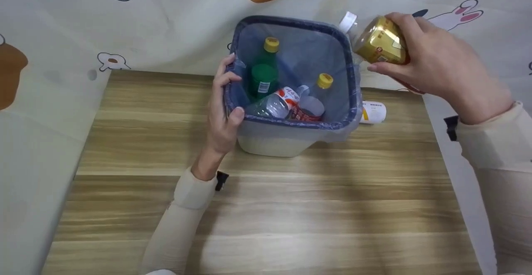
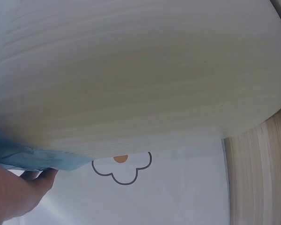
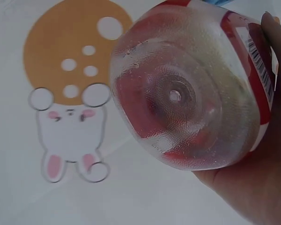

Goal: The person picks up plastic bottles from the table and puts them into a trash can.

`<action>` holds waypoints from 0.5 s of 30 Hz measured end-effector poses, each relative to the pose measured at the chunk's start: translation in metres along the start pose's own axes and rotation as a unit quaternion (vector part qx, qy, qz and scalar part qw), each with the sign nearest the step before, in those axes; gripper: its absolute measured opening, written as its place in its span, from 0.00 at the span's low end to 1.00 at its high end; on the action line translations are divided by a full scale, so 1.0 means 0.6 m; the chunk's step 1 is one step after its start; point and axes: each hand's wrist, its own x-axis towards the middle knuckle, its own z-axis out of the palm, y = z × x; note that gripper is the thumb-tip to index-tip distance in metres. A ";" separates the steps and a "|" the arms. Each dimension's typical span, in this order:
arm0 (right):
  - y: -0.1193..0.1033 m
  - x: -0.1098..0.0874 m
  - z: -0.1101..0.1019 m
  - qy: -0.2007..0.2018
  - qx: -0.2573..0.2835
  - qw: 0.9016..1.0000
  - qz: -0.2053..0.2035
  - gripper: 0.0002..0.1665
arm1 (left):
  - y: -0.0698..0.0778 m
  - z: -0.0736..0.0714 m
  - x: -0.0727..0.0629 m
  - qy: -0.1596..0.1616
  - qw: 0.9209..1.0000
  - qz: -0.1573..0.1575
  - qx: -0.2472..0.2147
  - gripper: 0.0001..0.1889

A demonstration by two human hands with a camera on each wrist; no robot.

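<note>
My left hand (image 1: 222,113) grips the left rim of a pale trash bin (image 1: 270,142), fingers and thumb at the edge of its bluish plastic liner (image 1: 291,46). Inside lie a green bottle (image 1: 262,75) with a yellow cap, a clear bottle (image 1: 272,105) with a red-and-white label and another yellow-capped bottle (image 1: 324,82). At the bin's right rim, my right hand (image 1: 440,55) holds a clear plastic bottle (image 1: 381,42) with a gold label, its white cap toward the bin. Red parts of its label and its clear base (image 3: 178,98) show in the right wrist view.
A white bottle or can (image 1: 374,112) with a yellow mark lies on the wood-grain table (image 1: 266,217), just right of the bin. Behind and at the sides hangs a pale cloth (image 1: 187,25) printed with flowers and rabbits.
</note>
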 end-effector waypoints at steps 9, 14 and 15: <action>-0.026 0.020 -0.010 -0.015 -0.016 1.000 -0.023 0.52 | 0.001 0.012 0.000 -0.005 1.000 0.009 -0.009 0.38; -0.035 0.031 -0.015 -0.027 -0.029 0.999 -0.027 0.52 | 0.001 0.011 0.001 -0.002 1.000 0.014 -0.014 0.38; -0.038 0.034 -0.017 -0.030 -0.032 0.999 -0.030 0.52 | 0.001 0.011 0.001 -0.002 1.000 0.015 -0.013 0.38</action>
